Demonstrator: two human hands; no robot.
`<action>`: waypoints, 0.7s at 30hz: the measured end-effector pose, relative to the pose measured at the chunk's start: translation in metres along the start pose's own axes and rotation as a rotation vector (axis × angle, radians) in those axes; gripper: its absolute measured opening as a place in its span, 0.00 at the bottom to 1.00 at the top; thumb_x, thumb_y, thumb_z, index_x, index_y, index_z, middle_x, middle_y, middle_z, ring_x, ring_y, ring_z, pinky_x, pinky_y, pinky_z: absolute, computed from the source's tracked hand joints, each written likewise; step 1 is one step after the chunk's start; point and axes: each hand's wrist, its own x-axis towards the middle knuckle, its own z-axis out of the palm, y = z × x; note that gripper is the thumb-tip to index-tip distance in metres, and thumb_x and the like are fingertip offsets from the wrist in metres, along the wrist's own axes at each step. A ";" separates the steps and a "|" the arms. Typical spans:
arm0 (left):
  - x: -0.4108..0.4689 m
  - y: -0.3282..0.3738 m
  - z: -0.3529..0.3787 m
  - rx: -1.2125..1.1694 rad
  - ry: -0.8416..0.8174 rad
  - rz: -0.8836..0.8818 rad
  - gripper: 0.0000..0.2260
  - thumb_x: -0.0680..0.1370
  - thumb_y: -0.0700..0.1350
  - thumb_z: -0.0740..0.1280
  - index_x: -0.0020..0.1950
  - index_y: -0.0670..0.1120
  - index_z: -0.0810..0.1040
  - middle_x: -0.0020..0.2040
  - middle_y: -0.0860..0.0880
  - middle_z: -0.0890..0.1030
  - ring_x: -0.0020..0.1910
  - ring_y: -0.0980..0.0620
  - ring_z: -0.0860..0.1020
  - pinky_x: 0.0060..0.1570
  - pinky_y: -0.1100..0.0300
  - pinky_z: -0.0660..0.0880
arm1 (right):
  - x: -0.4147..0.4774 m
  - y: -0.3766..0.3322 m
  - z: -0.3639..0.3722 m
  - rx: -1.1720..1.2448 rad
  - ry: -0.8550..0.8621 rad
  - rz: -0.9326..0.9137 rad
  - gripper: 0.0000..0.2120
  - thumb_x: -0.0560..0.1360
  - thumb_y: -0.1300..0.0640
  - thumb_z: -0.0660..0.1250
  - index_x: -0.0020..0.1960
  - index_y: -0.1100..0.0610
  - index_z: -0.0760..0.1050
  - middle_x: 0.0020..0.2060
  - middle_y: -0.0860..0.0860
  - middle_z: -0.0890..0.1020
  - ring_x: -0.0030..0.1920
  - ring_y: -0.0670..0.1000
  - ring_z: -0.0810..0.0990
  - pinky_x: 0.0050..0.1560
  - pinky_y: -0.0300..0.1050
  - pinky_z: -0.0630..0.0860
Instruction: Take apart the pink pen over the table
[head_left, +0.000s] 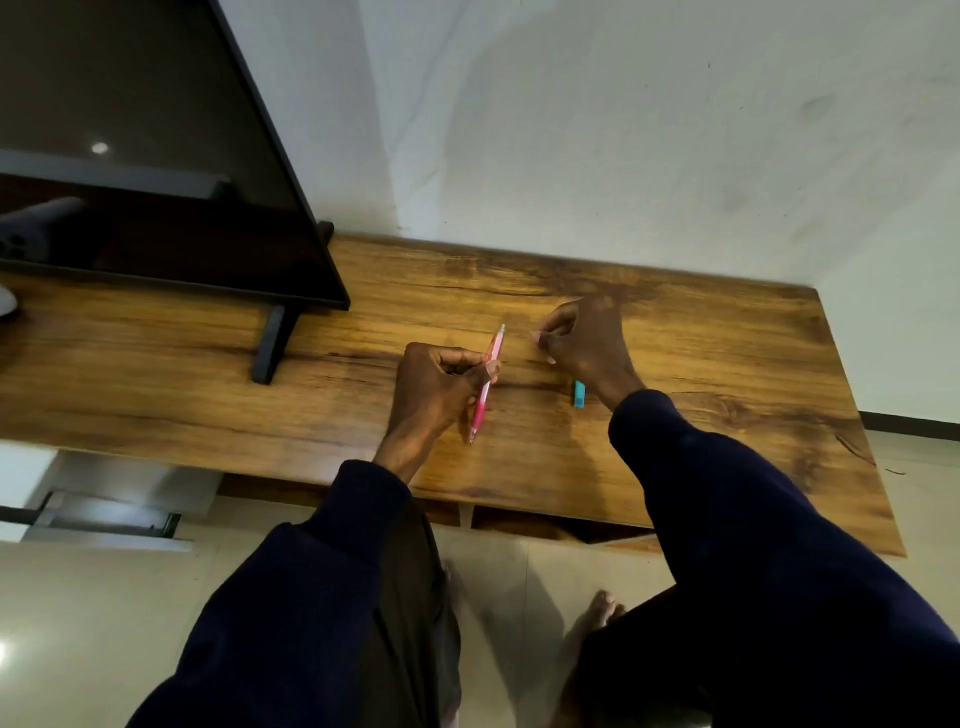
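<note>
My left hand (436, 387) grips a pink mechanical pencil (487, 382) over the wooden table (701, 374), its tip pointing toward me and its cap end away. My right hand (584, 340) hovers just right of the pencil's far end, fingers curled with the fingertips pinched together; whether something tiny sits between them I cannot tell. A small teal case (578, 393) lies on the table beside my right wrist.
A dark flat screen (156, 156) on black feet (272, 343) stands at the table's left. The white wall (623, 130) runs behind the table. Tiled floor (78, 597) and my bare foot (597, 613) lie below the table's near edge.
</note>
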 end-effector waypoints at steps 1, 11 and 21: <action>0.000 0.000 0.000 0.005 -0.002 -0.004 0.09 0.77 0.41 0.75 0.56 0.42 0.85 0.48 0.49 0.87 0.44 0.57 0.85 0.38 0.67 0.81 | 0.002 0.002 0.005 -0.051 0.007 0.000 0.04 0.74 0.62 0.77 0.43 0.57 0.84 0.38 0.50 0.85 0.40 0.46 0.84 0.41 0.38 0.81; 0.003 -0.005 0.000 -0.010 -0.025 -0.008 0.08 0.76 0.41 0.76 0.54 0.43 0.86 0.45 0.51 0.86 0.37 0.65 0.84 0.34 0.71 0.78 | 0.003 0.004 0.001 -0.067 0.077 -0.052 0.09 0.76 0.60 0.76 0.40 0.50 0.81 0.37 0.45 0.83 0.39 0.42 0.82 0.41 0.34 0.81; -0.001 0.008 0.002 -0.034 -0.048 -0.023 0.11 0.75 0.42 0.77 0.56 0.41 0.86 0.49 0.47 0.88 0.45 0.53 0.86 0.41 0.61 0.84 | -0.014 -0.022 -0.025 0.392 -0.222 -0.119 0.09 0.76 0.58 0.76 0.52 0.63 0.85 0.43 0.57 0.88 0.40 0.51 0.86 0.42 0.42 0.83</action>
